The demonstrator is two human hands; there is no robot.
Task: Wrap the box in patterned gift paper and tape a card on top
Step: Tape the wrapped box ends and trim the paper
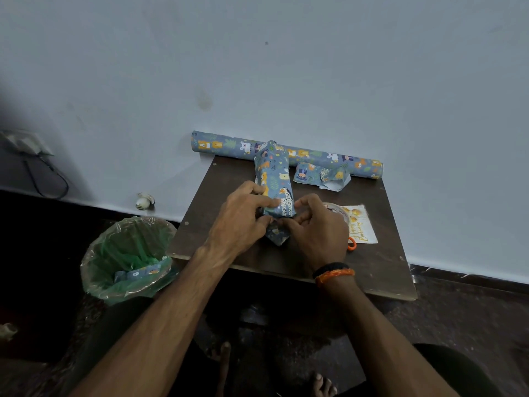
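Note:
The box (273,179), covered in blue animal-print paper, lies lengthwise on the dark wooden table (380,270). Its far end paper stands up in a point. At the near end a triangular paper flap (277,237) sticks out toward me. My left hand (243,219) grips the box's near left corner, fingers curled on the paper. My right hand (315,227) pinches the folded paper at the near right corner. A white birthday card (361,224) with gold lettering lies to the right of my right hand.
The gift paper roll (223,146) lies along the wall at the table's back. A cut paper scrap (323,176) sits in front of it. A tape roll (339,212) and orange scissor handles (352,244) peek out by my right hand. A lined bin (128,259) stands left.

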